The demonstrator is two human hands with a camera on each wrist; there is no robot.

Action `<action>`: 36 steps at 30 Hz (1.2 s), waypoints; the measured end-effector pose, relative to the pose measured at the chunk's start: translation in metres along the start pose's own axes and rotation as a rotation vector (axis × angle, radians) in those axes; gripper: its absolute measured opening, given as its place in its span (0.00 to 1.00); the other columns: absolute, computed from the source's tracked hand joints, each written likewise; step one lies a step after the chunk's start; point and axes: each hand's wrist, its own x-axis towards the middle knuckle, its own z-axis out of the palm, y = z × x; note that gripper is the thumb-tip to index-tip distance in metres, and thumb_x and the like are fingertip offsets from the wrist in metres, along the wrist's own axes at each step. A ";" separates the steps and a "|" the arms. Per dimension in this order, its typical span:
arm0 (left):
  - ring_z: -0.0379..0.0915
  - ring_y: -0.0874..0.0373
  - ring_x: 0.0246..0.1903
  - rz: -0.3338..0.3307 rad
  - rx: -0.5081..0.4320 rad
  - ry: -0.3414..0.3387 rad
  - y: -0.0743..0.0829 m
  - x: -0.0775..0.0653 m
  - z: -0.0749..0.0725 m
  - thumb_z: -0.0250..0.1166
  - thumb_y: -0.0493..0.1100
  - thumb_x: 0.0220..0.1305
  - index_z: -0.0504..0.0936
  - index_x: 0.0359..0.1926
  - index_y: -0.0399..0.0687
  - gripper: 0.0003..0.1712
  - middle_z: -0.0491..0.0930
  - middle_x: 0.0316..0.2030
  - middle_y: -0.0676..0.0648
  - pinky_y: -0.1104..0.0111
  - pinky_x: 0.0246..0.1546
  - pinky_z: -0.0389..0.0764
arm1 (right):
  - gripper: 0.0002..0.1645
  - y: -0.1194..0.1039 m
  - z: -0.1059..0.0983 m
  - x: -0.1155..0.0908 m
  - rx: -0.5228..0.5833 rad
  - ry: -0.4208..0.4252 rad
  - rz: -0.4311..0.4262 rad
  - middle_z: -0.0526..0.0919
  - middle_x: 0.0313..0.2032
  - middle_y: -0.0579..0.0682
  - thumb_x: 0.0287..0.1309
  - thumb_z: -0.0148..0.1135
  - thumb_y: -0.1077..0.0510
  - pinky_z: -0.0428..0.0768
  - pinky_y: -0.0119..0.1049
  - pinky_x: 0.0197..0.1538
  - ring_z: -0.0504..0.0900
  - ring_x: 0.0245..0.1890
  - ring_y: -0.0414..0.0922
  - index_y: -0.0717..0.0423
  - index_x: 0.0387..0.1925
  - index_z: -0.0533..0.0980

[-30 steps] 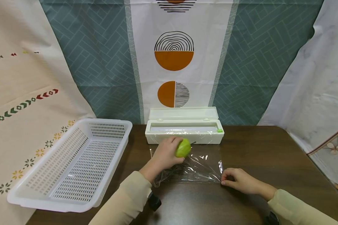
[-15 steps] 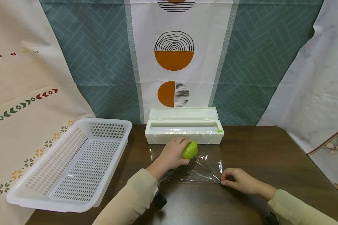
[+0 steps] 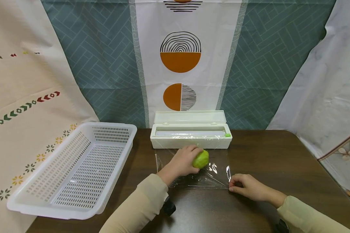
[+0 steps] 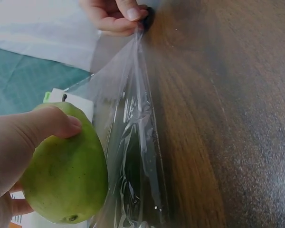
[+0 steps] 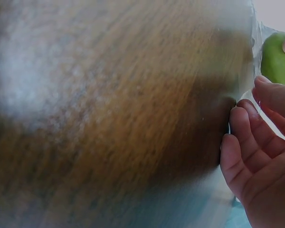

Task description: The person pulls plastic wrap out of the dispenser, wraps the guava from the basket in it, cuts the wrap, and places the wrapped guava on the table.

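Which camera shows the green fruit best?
The left wrist view: the green fruit is large there, stem and base showing. The head view shows it small, partly covered by the left hand; the right wrist view, cut off at the edge.

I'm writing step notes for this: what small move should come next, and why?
Probably rest the green fruit on the clear film and release it: the left hand holds it over the film, while the right hand pinches the film's near right corner, which should steady it. Whether fruit touches film is unclear.
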 end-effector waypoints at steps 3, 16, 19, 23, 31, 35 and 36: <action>0.69 0.51 0.57 0.004 0.000 -0.006 0.000 0.000 0.001 0.73 0.52 0.46 0.67 0.64 0.54 0.43 0.70 0.61 0.49 0.59 0.53 0.74 | 0.05 0.000 0.000 0.000 0.003 0.004 -0.001 0.76 0.30 0.35 0.59 0.62 0.53 0.73 0.29 0.33 0.71 0.32 0.27 0.47 0.30 0.76; 0.65 0.52 0.63 0.006 -0.029 -0.015 -0.004 -0.001 0.008 0.74 0.53 0.47 0.65 0.67 0.54 0.46 0.66 0.65 0.49 0.57 0.59 0.70 | 0.04 -0.001 0.002 0.003 -0.010 0.033 -0.056 0.76 0.30 0.35 0.58 0.63 0.56 0.74 0.28 0.33 0.71 0.32 0.26 0.46 0.29 0.76; 0.62 0.51 0.65 0.005 -0.041 -0.021 -0.006 -0.002 0.010 0.74 0.55 0.47 0.64 0.68 0.55 0.48 0.63 0.68 0.48 0.56 0.62 0.68 | 0.04 -0.002 0.001 0.003 0.000 0.023 -0.043 0.76 0.30 0.35 0.59 0.62 0.55 0.74 0.28 0.32 0.70 0.31 0.26 0.46 0.29 0.75; 0.61 0.50 0.66 0.006 -0.064 -0.028 -0.007 -0.005 0.011 0.74 0.57 0.46 0.62 0.69 0.55 0.50 0.61 0.69 0.46 0.54 0.63 0.67 | 0.04 -0.001 0.001 0.003 -0.002 0.023 -0.039 0.76 0.30 0.35 0.59 0.63 0.55 0.74 0.28 0.33 0.71 0.32 0.27 0.46 0.29 0.76; 0.60 0.48 0.66 -0.020 -0.122 -0.045 -0.007 -0.017 0.006 0.73 0.58 0.46 0.62 0.69 0.54 0.50 0.61 0.69 0.44 0.52 0.64 0.64 | 0.04 -0.001 0.002 0.004 -0.030 0.039 -0.051 0.76 0.30 0.34 0.58 0.64 0.54 0.74 0.29 0.34 0.71 0.32 0.27 0.44 0.29 0.76; 0.60 0.49 0.66 -0.038 -0.138 -0.047 -0.010 -0.023 0.006 0.72 0.59 0.48 0.61 0.69 0.54 0.49 0.62 0.68 0.46 0.53 0.64 0.65 | 0.04 -0.001 0.002 0.004 -0.030 0.037 -0.052 0.76 0.29 0.34 0.57 0.64 0.54 0.74 0.28 0.34 0.71 0.32 0.27 0.45 0.29 0.76; 0.61 0.49 0.66 -0.042 -0.145 -0.044 -0.011 -0.025 0.006 0.72 0.58 0.48 0.61 0.69 0.54 0.49 0.62 0.68 0.46 0.53 0.64 0.65 | 0.04 -0.001 0.002 0.004 -0.033 0.039 -0.056 0.76 0.29 0.34 0.57 0.64 0.54 0.74 0.28 0.34 0.71 0.32 0.27 0.45 0.29 0.76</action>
